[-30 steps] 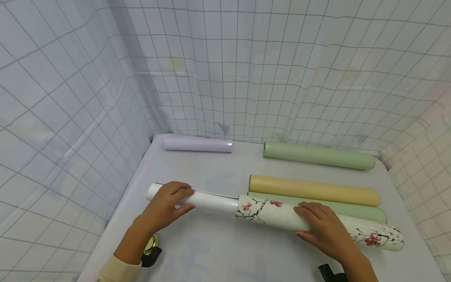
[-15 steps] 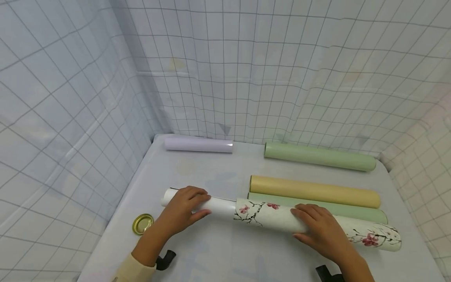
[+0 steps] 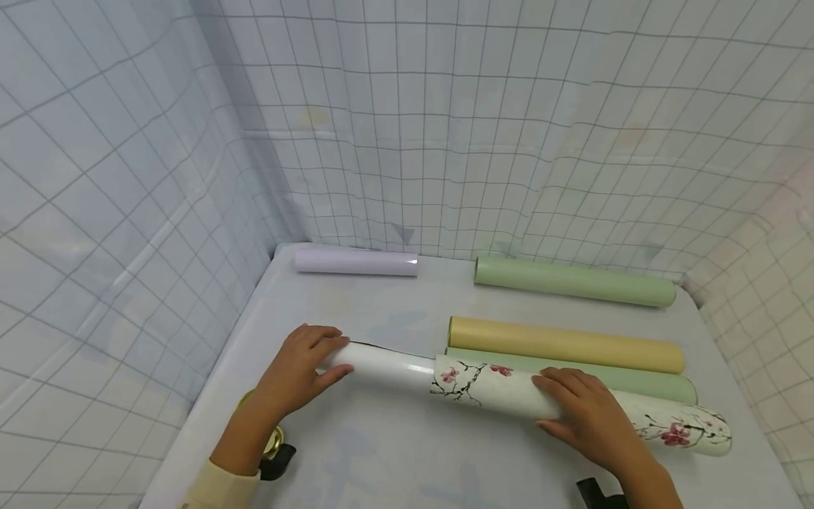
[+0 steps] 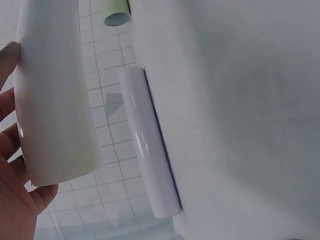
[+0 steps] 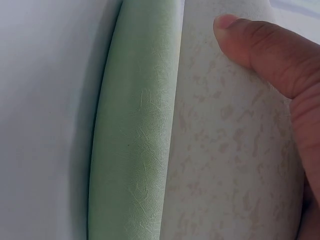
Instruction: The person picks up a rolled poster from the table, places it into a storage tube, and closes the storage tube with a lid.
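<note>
A glossy white roll (image 3: 388, 369) runs into the left end of a white wallpaper roll with plum-blossom print (image 3: 490, 385). My left hand (image 3: 309, 367) holds the white roll near its outer end, fingers over the top and thumb in front. In the left wrist view the fingers (image 4: 9, 142) wrap one side of that roll (image 4: 57, 100), close to its end. My right hand (image 3: 588, 417) grips the blossom roll right of its middle. In the right wrist view, a digit lies across the blossom roll (image 5: 225, 130), beside a green roll (image 5: 132, 125).
Behind the blossom roll lie the pale green roll (image 3: 661, 384) and a yellow roll (image 3: 566, 344). Along the back edge are a lilac roll (image 3: 356, 261) and another green roll (image 3: 575, 281). Gold tape (image 3: 273, 442) and a black curved piece (image 3: 278, 463) sit by my left forearm.
My left hand moved right with the white roll, then slid back left to its outer end. Less of the white roll shows outside the blossom roll. My right hand stays nearly in place.
</note>
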Demonstrator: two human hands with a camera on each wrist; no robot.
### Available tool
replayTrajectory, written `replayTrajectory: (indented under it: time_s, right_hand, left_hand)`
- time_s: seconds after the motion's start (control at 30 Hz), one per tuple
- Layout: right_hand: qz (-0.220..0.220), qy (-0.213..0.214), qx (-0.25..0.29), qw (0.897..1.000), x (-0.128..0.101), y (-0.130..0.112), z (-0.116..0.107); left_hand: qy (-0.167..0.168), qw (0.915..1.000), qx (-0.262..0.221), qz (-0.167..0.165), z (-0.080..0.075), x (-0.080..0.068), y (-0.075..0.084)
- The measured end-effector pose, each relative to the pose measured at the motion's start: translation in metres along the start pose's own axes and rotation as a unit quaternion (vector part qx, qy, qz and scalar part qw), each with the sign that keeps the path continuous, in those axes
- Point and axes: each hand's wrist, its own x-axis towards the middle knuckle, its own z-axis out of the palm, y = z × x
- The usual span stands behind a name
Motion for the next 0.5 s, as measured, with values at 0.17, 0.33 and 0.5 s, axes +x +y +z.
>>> replayTrajectory:
  time_s: [0.17, 0.33, 0.5]
  right_hand:
    - [0.004, -0.001, -0.001, 1.0, 0.0, 0.0, 0.0]
    - [0.005, -0.003, -0.002, 1.0, 0.001, -0.001, 0.0]
    - [0.003, -0.004, 0.0, 1.0, 0.002, -0.003, 0.0]
  left_hand:
    - [-0.003, 0.9999, -0.013, 0.002, -0.001, -0.001, -0.001]
    - [-0.011, 0.9998, -0.018, -0.003, 0.003, 0.001, 0.005]
    - [-0.019, 0.9995, -0.027, -0.002, 0.011, 0.004, 0.014]
